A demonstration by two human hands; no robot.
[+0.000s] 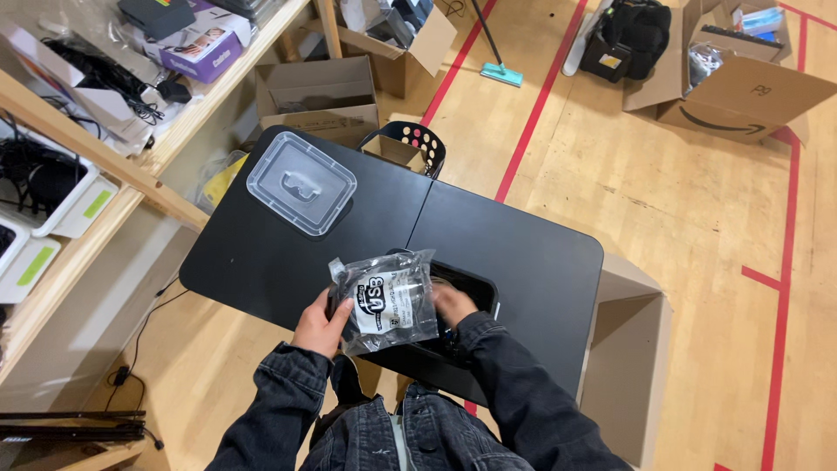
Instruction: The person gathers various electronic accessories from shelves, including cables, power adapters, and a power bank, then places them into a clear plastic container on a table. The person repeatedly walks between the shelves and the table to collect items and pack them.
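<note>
- Left hand [321,324] closed on the lower left edge of a clear plastic bag [386,301] with a coiled dark cable inside, held up over the black counter [514,253], just above an open black bin [471,288].
- Right hand [453,305] reaching into that bin, partly hidden behind the bag; grip impossible to tell.
- Probably light, limp and crinkly; film likely slick, cable bulk shifting inside.
- Best pinched at a sealed edge or cupped under the coil.
- Clear lid [301,194] lying apart on the counter's far left.
</note>
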